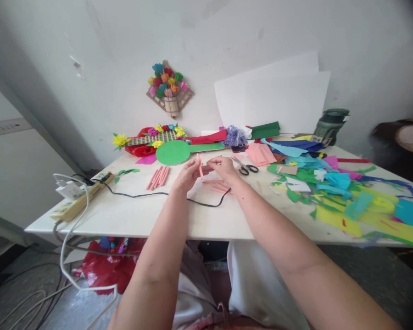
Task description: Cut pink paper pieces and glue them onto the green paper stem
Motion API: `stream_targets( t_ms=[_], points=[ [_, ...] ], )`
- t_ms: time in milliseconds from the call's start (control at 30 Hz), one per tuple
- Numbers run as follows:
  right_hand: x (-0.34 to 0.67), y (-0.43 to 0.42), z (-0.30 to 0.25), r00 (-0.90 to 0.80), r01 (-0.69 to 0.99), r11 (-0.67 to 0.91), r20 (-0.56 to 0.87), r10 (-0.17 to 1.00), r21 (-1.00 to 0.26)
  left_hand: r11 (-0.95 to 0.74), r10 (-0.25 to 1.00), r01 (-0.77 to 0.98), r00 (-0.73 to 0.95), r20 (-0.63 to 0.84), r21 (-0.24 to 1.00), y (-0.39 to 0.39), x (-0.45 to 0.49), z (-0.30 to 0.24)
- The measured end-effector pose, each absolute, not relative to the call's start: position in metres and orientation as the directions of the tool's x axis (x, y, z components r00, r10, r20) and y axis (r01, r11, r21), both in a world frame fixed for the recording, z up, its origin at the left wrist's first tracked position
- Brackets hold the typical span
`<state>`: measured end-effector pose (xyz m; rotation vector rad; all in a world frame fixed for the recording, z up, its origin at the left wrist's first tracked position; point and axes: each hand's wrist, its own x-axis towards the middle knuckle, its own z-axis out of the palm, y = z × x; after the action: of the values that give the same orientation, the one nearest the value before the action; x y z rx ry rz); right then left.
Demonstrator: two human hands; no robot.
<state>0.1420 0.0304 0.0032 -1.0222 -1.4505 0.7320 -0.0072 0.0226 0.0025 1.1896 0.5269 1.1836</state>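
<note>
Between the fingers of my left hand (190, 173) stands a thin pink paper roll (200, 166), nearly upright. My right hand (223, 167) is close beside it, its thumb and fingers drawn together in a pinch; what they hold, if anything, is too small to tell. Several similar pink paper rolls (158, 178) lie in a bundle on the table to the left. Beneath my hands lie a few loose pink strips (220, 188). Black-handled scissors (248, 169) rest just right of my right hand, with folded pink paper (260, 154) behind them.
A black cable (141, 195) crosses the white table (131, 220) in front of my hands. On the left sits a power strip (79, 199). Behind is a green round paddle shape (173, 152). Coloured paper scraps (330, 192) and a green bottle (331, 126) occupy the right.
</note>
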Motion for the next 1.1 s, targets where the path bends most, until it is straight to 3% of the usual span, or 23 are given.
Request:
stream_targets(
  t_ms=[100,267,367,667,833,1000,1100],
  points=[
    [0.140,0.027,0.005,0.060,0.106,0.386,0.393,0.917,-0.916,-0.069,0.896,-0.414,0.374,0.239,0.908,0.021,-0.007,0.004],
    [0.136,0.019,0.006,-0.027,-0.127,0.190,0.195,0.980,-0.973,-0.082,0.886,-0.398,0.391,0.250,0.914,0.022,-0.007,0.003],
    [0.136,0.020,0.006,-0.011,-0.140,0.138,0.141,0.990,-0.980,-0.092,0.891,-0.362,0.387,0.239,0.928,0.020,-0.008,0.003],
    [0.163,0.040,0.012,0.368,-0.092,0.301,0.248,0.896,-0.949,-0.124,0.910,-0.334,0.338,0.241,0.934,0.023,-0.010,0.001],
    [0.180,0.044,0.024,0.522,-0.251,0.305,0.137,0.842,-0.918,-0.151,0.963,-0.327,0.163,0.213,0.933,0.028,-0.013,0.001],
    [0.194,0.039,0.037,0.570,-0.341,0.324,0.080,0.818,-0.883,-0.135,0.979,-0.392,0.087,0.183,0.910,0.027,-0.014,0.003],
    [0.203,0.041,0.036,0.603,-0.274,0.368,0.139,0.785,-0.889,-0.109,0.975,-0.447,0.123,0.182,0.888,0.025,-0.014,0.004]
  ],
)
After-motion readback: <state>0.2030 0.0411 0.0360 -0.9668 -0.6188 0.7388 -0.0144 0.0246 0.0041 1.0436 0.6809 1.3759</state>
